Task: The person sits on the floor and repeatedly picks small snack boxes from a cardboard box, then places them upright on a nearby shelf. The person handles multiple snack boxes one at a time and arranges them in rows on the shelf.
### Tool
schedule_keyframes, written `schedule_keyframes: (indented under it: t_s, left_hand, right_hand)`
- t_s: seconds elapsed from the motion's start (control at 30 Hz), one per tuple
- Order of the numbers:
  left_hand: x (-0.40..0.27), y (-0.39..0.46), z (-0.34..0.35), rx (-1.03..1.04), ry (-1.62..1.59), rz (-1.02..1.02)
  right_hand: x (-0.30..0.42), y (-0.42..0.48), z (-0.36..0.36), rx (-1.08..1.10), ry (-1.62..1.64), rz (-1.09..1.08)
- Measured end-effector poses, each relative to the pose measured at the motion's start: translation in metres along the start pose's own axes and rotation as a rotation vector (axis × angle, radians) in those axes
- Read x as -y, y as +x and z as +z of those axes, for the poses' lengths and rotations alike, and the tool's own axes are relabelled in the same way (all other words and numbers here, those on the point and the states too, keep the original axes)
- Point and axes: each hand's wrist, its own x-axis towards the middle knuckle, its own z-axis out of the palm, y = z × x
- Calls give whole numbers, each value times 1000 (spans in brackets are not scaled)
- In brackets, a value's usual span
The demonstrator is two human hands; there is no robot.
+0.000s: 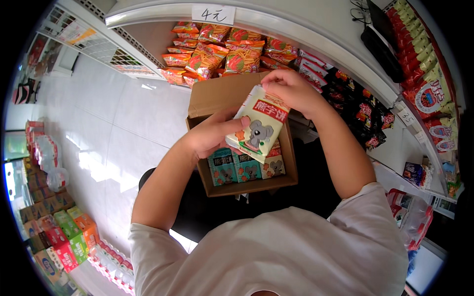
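Note:
A cream biscuit pack [259, 127] with a grey koala picture and a red band is held above an open cardboard box [251, 190]. My left hand [218, 131] grips its lower left side, thumb on the front. At the top edge, the fingers of my right hand [287, 87] pinch the pack's corner. Inside the box, teal koala biscuit packs [224, 172] stand beside a cream one [273, 166]. The box's raised flap [218, 92] leans toward the shelf. My hands and the held pack hide part of the box's inside.
Behind the box, a shelf holds orange snack bags [244, 55] and black snack bags [355, 107] under a handwritten price card [213, 14]. Red and green bags [431, 92] line the right shelf. Coloured cartons [70, 236] and bottle packs [111, 264] stand on the tiled floor [111, 111] at left.

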Motion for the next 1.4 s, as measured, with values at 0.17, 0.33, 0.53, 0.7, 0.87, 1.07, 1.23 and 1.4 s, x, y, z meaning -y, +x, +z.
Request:
schedule_keyframes:
  t_s: [0.17,0.33,0.53,0.7,0.87,1.07,1.23,1.4]
  left_hand:
    - [10,6,0,-55,-319,13]
    - [13,4,15,-314,-167,86]
    - [13,6,15,-371,-130,204]
    - [2,0,10,-365,-147,387]
    - [-14,-17,6,-469,371,743]
    - [-41,-32,-51,-573,-190,1090]
    - [-50,-40,-71,-772,-44,1065]
    - [-38,-14,-75,-883,349,1166]
  right_hand:
    - [20,-5,7,-100,100,226]
    - [22,-22,25,299,368,269]
    - [-2,-14,44,284,364,-22]
    - [12,-17,33,323,563,195]
    - [39,-20,44,295,382,-54]
    - [170,-2,60,365,0,-396]
    - [283,74,71,19,-160,-539]
    - [294,208,77,-459,-454,-759]
